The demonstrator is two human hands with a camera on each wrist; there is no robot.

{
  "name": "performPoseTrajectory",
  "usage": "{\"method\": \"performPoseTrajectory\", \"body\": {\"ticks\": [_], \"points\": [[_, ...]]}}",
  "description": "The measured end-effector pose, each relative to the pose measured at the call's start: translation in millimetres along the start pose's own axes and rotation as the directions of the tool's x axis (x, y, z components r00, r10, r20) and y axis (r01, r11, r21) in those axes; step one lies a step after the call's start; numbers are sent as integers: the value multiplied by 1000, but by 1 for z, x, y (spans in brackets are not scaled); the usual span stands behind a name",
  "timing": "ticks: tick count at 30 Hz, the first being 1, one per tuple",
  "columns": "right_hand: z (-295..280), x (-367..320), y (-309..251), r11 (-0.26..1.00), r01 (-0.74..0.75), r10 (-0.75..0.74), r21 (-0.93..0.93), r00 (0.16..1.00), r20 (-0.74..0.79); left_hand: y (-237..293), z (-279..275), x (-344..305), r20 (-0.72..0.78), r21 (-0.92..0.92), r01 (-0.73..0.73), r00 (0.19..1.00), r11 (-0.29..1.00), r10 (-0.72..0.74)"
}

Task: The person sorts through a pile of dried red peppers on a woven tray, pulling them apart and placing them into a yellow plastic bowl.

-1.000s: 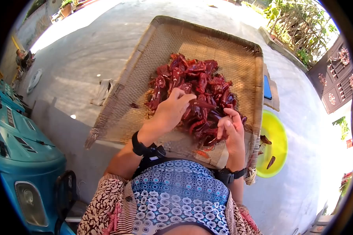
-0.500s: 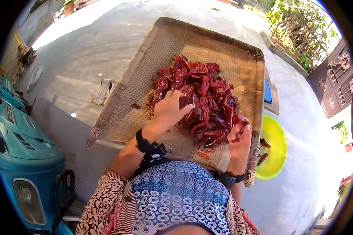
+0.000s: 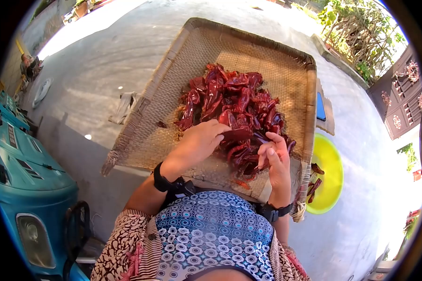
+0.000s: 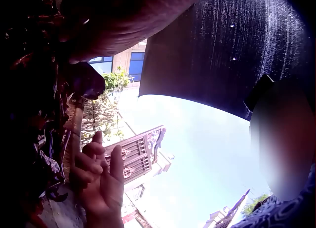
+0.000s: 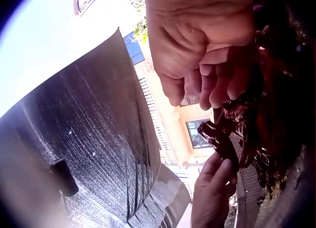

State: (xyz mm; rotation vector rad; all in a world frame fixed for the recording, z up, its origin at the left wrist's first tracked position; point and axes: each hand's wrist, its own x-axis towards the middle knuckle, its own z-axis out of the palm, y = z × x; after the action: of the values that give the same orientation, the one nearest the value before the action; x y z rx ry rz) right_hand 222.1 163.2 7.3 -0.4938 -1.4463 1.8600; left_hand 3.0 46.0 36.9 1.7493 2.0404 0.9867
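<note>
A heap of dried red chili peppers (image 3: 239,91) fills the middle of a shallow woven tray (image 3: 169,79) in front of me. Over the near part of the heap, my left hand (image 3: 197,143) pinches one dark red chili pepper (image 3: 237,135) between thumb and fingers. The same pepper (image 5: 224,146) points upward from the left hand (image 5: 212,193) in the right wrist view. Close to the pepper's free end is my right hand (image 3: 277,161), its fingers loosely bent and nothing between them. In the left wrist view the right hand (image 4: 101,183) shows its palm.
A yellow-green basin (image 3: 333,173) with a few chili peppers (image 3: 315,187) stands beyond the tray's right edge. A blue flat object (image 3: 320,107) lies on cardboard to the right. At left stands a teal vehicle (image 3: 28,187); a person (image 3: 30,65) sits farther back.
My right hand swung out to the tray's right rim with a pepper, then came back without it. My left hand reached into the heap and drew back with a pepper.
</note>
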Motion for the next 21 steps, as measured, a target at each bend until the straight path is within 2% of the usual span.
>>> {"method": "performPoseTrajectory", "body": {"ticks": [2,4,7,10,12,13,14,15,17,18,21], "points": [[11,3,1,987,-19,26,-162,999,45,2,1,-3,81,-30,-56,995,998,58],[12,3,12,974,-68,75,-215,997,27,1,4,-4,135,-130,-124,981,984,141],[9,0,16,966,-128,129,-227,992,-11,-1,11,-5,176,-213,-112,973,971,151],[-6,-6,18,971,-138,124,-195,989,-86,6,6,-1,133,-266,113,988,957,-80],[-21,-9,16,986,-104,80,-128,980,-185,5,6,1,-9,-86,126,992,988,-127],[-26,-11,13,999,-42,42,5,975,-218,3,7,3,-83,5,140,987,990,-139],[-30,-15,8,991,26,10,135,967,-256,-1,10,6,-60,82,174,984,981,-170],[-36,-18,5,961,98,-17,260,955,-297,-8,15,6,-76,84,168,984,982,-162],[-66,-25,8,810,176,-16,560,960,-279,-18,25,5,-109,87,155,983,984,-146],[-72,-29,5,763,250,-95,597,956,-278,-20,26,5,-124,58,162,980,985,-153],[-103,-33,7,432,253,-274,865,951,-142,-27,25,4,-200,-10,157,967,988,-156]]}}
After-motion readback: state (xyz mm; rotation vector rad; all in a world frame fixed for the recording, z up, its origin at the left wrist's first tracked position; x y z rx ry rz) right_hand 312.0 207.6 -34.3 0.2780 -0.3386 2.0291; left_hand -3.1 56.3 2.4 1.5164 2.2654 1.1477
